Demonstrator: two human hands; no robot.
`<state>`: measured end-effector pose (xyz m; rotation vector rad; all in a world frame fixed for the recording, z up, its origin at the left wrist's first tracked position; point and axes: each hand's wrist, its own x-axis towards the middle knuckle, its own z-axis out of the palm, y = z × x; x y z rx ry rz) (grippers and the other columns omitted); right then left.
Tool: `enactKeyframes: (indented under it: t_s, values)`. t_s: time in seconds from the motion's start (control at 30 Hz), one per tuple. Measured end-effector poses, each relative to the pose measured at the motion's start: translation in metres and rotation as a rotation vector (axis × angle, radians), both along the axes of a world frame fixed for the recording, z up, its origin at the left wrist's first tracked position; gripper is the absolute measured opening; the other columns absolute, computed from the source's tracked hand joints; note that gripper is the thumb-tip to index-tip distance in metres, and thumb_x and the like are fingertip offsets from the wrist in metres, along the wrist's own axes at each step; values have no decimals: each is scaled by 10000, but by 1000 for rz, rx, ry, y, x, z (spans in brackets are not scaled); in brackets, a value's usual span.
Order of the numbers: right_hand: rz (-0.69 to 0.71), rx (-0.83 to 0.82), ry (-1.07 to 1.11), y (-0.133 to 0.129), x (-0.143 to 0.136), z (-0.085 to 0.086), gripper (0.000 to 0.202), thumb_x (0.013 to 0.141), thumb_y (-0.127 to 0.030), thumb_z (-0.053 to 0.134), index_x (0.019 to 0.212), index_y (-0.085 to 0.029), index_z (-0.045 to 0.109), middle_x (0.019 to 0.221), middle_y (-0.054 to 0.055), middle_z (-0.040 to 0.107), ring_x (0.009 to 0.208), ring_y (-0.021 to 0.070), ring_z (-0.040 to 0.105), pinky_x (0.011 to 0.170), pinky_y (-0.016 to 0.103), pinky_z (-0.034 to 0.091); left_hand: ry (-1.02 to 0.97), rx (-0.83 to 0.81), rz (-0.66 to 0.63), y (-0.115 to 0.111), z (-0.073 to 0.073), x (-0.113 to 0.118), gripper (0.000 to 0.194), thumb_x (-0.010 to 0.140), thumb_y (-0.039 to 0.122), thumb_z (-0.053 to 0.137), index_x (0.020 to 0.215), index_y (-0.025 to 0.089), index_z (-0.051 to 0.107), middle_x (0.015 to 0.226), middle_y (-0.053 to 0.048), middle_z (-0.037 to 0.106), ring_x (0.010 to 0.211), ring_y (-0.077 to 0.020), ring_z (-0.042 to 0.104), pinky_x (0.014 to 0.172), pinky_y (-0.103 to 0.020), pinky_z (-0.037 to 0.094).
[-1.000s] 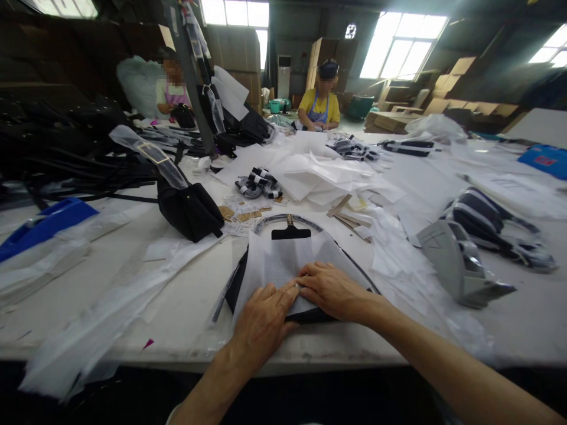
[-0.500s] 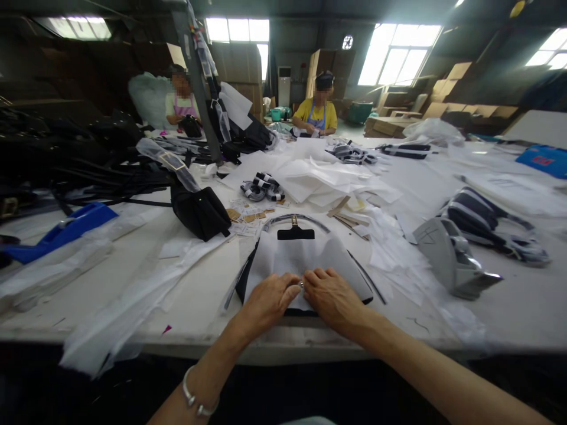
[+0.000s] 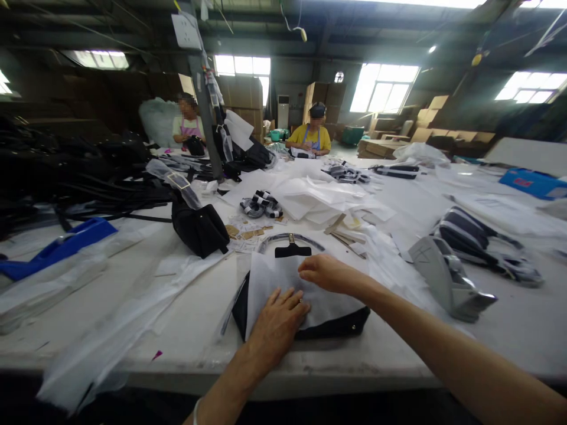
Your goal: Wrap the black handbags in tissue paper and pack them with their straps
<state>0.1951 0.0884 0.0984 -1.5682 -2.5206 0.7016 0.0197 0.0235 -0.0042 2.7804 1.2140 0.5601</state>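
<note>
A black handbag lies on the table before me, its front largely covered by a white sheet. Its wrapped handle arches at the back, behind a black tab with a metal fitting. My left hand rests on the sheet's lower middle, fingers spread, a small metal piece visible by the fingertips. Over the sheet's upper right, my right hand has its fingers bent together; whatever they may hold is hidden.
A black pouch and a blue tape dispenser are at left. At right stand a grey tape dispenser and a wrapped dark bag. White sheets cover the table's middle. Two people work across the table.
My right hand has moved up the sheet, away from my left hand. My left hand now lies flatter with fingers spread. The sheet's lower right has shifted, baring the bag's edge. The view has tilted up.
</note>
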Motion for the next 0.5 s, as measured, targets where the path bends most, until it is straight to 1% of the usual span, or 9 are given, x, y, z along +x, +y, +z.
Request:
enactKeyframes:
  t_s: [0.03,0.1,0.17,0.2,0.27,0.33,0.4,0.43,0.5]
  values:
    - [16,79,-58,3,-9,-1,224,908,-238,521,919,-199,742,932,48,751,887,202,672,792,291,480,-25,-24,6,0,0,0,311,948,156,508,1216,289,593,1347,-28,614,1295,-224,526,1097,-501,400]
    - [42,160,-146,5,-23,-12,218,911,-197,516,903,-160,731,941,94,739,893,220,666,794,306,479,-109,-108,13,-1,3,0,343,934,136,524,1223,307,591,1354,-8,610,1309,-217,512,1131,-518,362]
    - [58,175,-180,5,-30,-34,234,930,-166,490,915,-122,719,976,133,721,944,241,649,845,332,471,-232,-222,23,1,6,-5,362,912,136,563,1212,335,600,1360,23,604,1329,-204,490,1165,-514,319]
    - [68,185,-177,4,-31,-46,248,946,-161,469,936,-116,712,1002,138,712,980,244,634,882,343,461,-303,-276,39,3,9,-8,345,901,147,584,1188,337,614,1353,32,607,1332,-201,484,1168,-498,321]
    - [45,255,-158,1,-28,-66,268,982,-181,430,1022,-137,691,1072,121,692,1051,240,594,952,358,432,-435,-371,112,11,14,-16,242,918,190,561,1121,293,644,1270,13,656,1259,-197,549,1109,-434,416]
    - [-13,338,-132,-2,-23,-79,274,1002,-244,428,1131,-169,657,1136,106,669,1090,240,564,988,377,411,-483,-432,208,21,21,-20,188,954,206,478,1039,223,645,1105,-22,709,1084,-182,646,958,-348,530]
    - [-58,372,-124,-3,-19,-84,309,1011,-309,427,1221,-189,619,1191,102,648,1112,243,545,1011,395,391,-369,-394,262,30,28,-16,187,945,154,448,1002,183,624,999,-44,712,943,-176,679,850,-310,561]
    - [-55,365,-126,-4,-18,-84,329,1015,-327,418,1250,-194,605,1217,100,638,1124,243,538,1023,400,379,-246,-331,268,34,31,-11,186,919,111,464,1004,170,618,985,-54,708,912,-184,683,820,-309,563]
    - [-52,337,-128,-4,-17,-83,348,1020,-332,400,1274,-194,595,1266,102,616,1152,240,523,1039,398,358,13,-176,272,40,34,4,257,859,30,488,1053,144,613,990,-81,702,871,-210,686,760,-321,564]
